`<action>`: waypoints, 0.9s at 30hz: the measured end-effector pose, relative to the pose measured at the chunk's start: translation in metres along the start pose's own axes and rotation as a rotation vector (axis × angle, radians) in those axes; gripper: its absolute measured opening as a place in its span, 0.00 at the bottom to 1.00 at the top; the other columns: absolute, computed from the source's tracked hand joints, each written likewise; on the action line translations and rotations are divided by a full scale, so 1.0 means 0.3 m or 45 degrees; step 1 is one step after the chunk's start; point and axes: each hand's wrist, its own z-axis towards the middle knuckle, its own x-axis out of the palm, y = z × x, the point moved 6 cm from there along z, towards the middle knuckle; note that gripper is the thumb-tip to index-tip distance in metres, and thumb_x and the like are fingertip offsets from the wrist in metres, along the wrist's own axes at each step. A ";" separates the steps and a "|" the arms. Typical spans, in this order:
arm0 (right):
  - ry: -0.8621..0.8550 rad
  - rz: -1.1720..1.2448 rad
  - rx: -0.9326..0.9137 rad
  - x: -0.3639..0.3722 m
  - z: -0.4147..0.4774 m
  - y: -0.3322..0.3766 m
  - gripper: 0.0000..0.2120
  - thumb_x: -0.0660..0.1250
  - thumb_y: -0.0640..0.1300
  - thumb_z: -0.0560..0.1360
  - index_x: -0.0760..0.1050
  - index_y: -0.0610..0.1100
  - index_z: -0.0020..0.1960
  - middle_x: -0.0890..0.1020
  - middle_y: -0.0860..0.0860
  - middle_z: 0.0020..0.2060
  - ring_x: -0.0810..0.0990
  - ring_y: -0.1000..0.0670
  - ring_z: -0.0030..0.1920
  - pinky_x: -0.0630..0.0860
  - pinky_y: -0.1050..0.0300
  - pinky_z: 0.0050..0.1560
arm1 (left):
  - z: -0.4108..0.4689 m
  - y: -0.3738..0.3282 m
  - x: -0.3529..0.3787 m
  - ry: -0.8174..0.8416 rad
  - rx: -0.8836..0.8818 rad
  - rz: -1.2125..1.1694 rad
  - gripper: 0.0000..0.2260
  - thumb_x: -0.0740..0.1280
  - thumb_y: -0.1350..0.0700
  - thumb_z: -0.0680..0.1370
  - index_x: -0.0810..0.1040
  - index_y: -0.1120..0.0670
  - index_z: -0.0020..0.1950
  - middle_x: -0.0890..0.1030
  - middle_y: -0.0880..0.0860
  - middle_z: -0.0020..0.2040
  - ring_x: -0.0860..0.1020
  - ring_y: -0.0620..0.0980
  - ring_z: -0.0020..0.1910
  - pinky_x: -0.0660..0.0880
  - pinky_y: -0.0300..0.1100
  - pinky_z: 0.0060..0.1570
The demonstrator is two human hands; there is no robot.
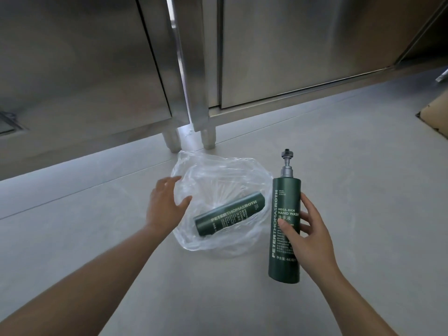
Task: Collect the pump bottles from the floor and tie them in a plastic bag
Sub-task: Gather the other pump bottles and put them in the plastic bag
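Right hand [306, 235] grips upright green bottle [284, 229] right of centre, long axis vertical, bare metal pump stem up, fingers wrapped round label. Second bottle [229, 217] lies at centre inside clear crinkled bag [218, 180], long axis slanting lower left to upper right. Left hand [164, 204], fingers spread, holds nothing, rests at bag's left edge. Pale smooth floor [351, 166]; steel cabinets [291, 49] across top.
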 end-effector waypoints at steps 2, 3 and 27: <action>0.014 -0.008 -0.004 0.023 0.002 -0.003 0.33 0.73 0.46 0.70 0.62 0.71 0.65 0.76 0.65 0.52 0.78 0.69 0.46 0.74 0.72 0.32 | -0.011 0.043 0.020 0.079 -0.136 -0.066 0.33 0.71 0.48 0.73 0.61 0.49 0.74 0.62 0.56 0.74 0.67 0.58 0.69 0.67 0.53 0.65; 0.018 -0.014 -0.004 0.032 0.004 -0.003 0.33 0.73 0.46 0.70 0.62 0.70 0.65 0.76 0.65 0.52 0.78 0.69 0.46 0.74 0.72 0.32 | -0.017 0.057 0.033 0.124 -0.191 -0.106 0.35 0.71 0.47 0.73 0.57 0.47 0.75 0.59 0.56 0.75 0.65 0.57 0.71 0.66 0.53 0.66; 0.147 0.073 -0.142 0.181 0.075 0.203 0.33 0.72 0.46 0.71 0.61 0.68 0.67 0.74 0.64 0.49 0.77 0.63 0.47 0.72 0.71 0.34 | -0.084 0.097 -0.081 0.117 -0.347 -0.544 0.17 0.69 0.56 0.76 0.74 0.49 0.64 0.80 0.50 0.43 0.81 0.47 0.35 0.75 0.32 0.26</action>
